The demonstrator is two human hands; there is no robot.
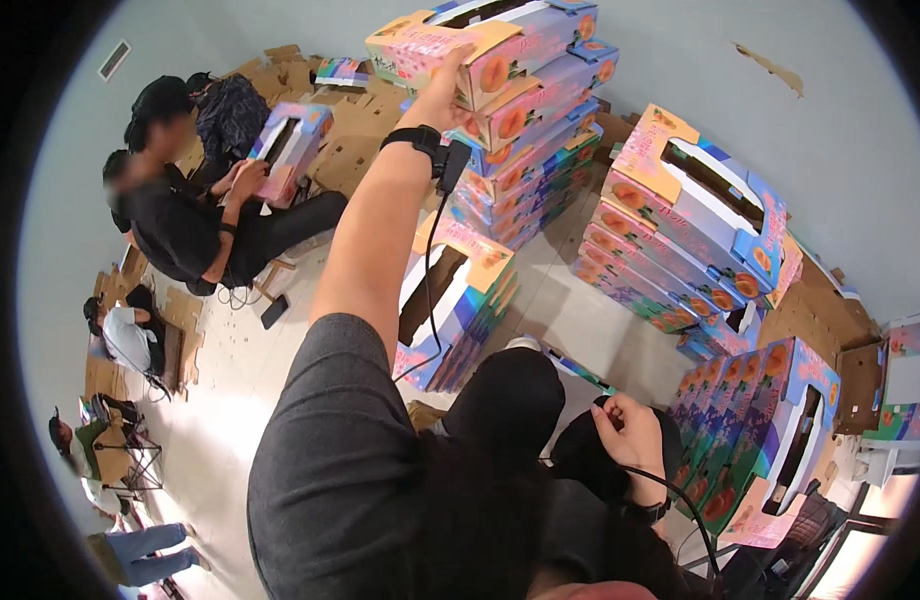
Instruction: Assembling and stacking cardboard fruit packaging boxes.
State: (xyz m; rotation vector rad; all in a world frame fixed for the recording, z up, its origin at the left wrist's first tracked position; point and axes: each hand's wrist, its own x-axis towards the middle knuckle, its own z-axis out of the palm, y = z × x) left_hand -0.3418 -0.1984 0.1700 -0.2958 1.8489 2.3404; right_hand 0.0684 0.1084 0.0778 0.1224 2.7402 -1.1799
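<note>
My left arm stretches far forward, and my left hand (448,95) is closed on the near corner of a pink, orange and blue carton (500,55). This carton lies on top of a tall stack of similar cartons (520,180) with fruit pictures. A long dark slot with a white handle edge shows on its upper face. My right hand (630,435) rests by my right knee with its fingers curled. Near its fingertips is the end of a thin blue-green edge (580,370); whether the hand holds it, I cannot make out.
More carton stacks stand before me (460,300), at the right (680,230) and beside my right knee (750,430). A black cable (435,310) hangs from my left wrist. At the left a seated person (180,210) holds a carton (292,150); other people sit farther off. Flattened cardboard (380,130) covers some floor.
</note>
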